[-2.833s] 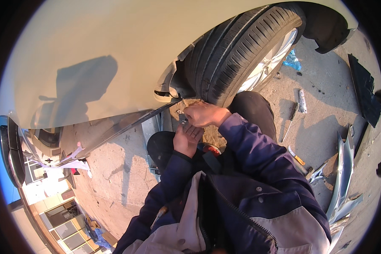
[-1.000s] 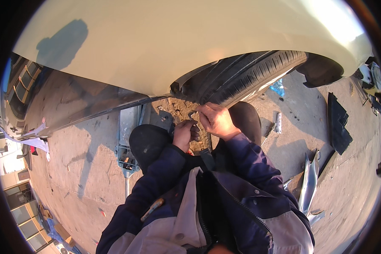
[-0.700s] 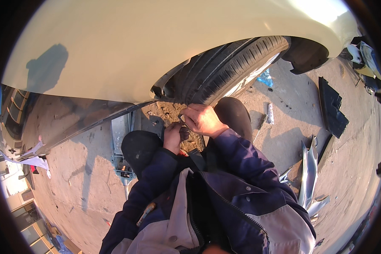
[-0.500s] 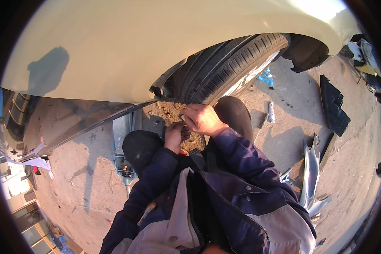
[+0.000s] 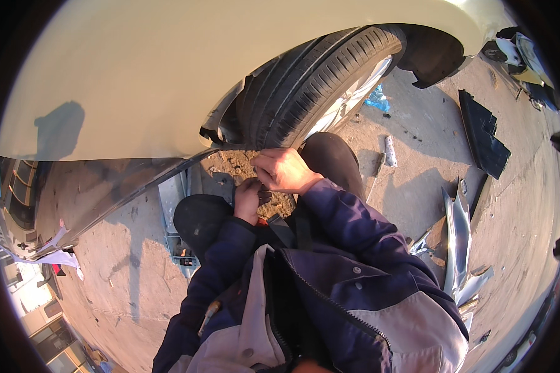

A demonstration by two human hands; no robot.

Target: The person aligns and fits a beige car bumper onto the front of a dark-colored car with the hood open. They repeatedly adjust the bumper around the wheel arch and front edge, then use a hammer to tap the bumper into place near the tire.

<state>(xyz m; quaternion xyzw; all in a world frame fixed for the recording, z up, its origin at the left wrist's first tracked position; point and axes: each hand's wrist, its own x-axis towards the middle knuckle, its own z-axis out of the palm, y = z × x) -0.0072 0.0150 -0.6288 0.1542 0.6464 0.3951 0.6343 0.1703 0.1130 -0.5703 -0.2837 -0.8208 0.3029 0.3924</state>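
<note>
My right hand [image 5: 285, 170], in sunlight, is closed with its fingers pinched together just below the tyre [image 5: 320, 93]. Whatever lies in that pinch is too small or hidden to name. Below it and to the left, close by, my left hand [image 5: 247, 200] is in shadow with curled fingers; what they hold, if anything, does not show. Both hands are between my bent knees, over a sandy brown patch [image 5: 233, 163] on the ground. Beyond them curves the pale car body panel [image 5: 137, 74], whose wheel arch surrounds the tyre.
A blue metal piece of equipment [image 5: 175, 193] stands beside my left knee [image 5: 202, 227]. To the right lie a white cylinder [image 5: 390, 151], a black broken panel [image 5: 484, 133] and a bent silvery metal part [image 5: 457, 242]. Blue plastic [image 5: 377, 98] lies by the wheel.
The view has shifted slightly, so the wheel and panel sit farther up and left in it. My hands stay close together below the tyre, both still closed.
</note>
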